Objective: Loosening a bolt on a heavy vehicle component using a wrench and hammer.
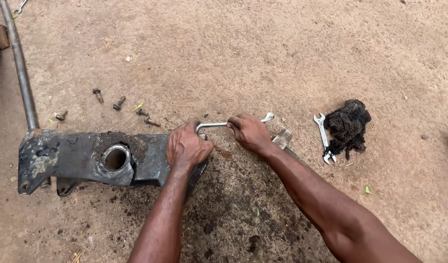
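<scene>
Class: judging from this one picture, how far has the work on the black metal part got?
Done: five loose bolts lie on the dirt beside the black metal part. In hand: the left hand steadies its end while the right hand grips a bent wrench there. Left: cannot tell; the fastener is hidden.

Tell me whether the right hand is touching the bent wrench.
Touching. The head view shows the right hand closed around the shaft of the bent wrench, whose ring end sticks out past the knuckles.
</scene>
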